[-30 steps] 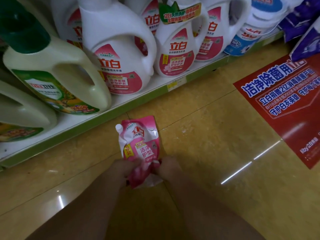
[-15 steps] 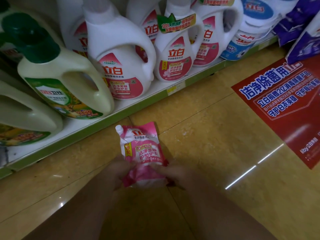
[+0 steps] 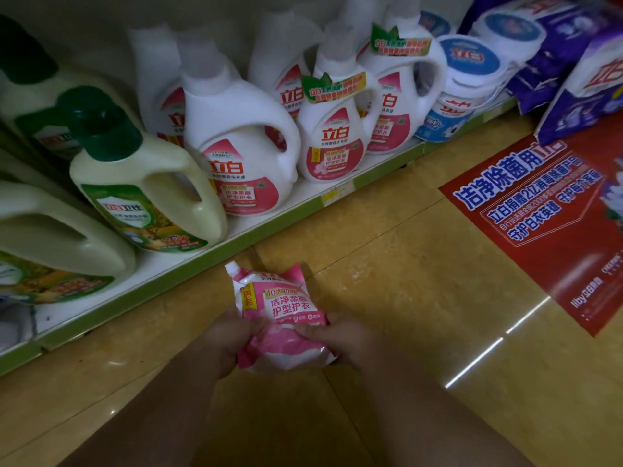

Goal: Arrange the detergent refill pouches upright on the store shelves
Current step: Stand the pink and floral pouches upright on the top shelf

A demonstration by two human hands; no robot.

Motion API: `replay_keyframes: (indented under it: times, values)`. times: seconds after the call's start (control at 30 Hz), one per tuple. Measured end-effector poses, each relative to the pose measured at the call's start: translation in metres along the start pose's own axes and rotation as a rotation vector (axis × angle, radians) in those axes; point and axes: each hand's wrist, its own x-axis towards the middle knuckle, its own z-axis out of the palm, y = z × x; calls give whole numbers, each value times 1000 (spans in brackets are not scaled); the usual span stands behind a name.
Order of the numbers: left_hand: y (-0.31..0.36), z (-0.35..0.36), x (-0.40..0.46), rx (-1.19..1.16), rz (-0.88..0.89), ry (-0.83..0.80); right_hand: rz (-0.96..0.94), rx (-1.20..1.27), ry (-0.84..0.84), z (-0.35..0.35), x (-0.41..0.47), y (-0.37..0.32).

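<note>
The fingers [image 3: 305, 330] of both hands are closed on the lower corners of a pink refill pouch [image 3: 278, 311], held at lower centre above the floor [image 3: 387, 264]. It looks soft, sloshy and slippery; the bottom gusset should be supported before the crowded shelf [image 3: 188, 264] is reached.

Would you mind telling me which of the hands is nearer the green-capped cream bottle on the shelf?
Left. The left hand grips the pink pouch on the side towards the green-capped bottle; the right hand grips the pouch's far side.
</note>
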Motion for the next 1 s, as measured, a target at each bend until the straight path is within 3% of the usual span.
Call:
replay_keyframes:
  times: [0.2, 0.43, 0.8, 1.0]
  values:
    - [18, -8, -15, -4, 28, -123, 204, 398, -81, -4, -3, -16]
    - [57, -16, -87, 83, -18, -222, 215, 423, -70, 8, -58, -40]
    - [188, -2, -280, 159, -100, -212, -41, 692, 44, -6, -279, -136]
    - [252, 10, -389, 53, -170, -346, -79, 665, 5, -30, -418, -195]
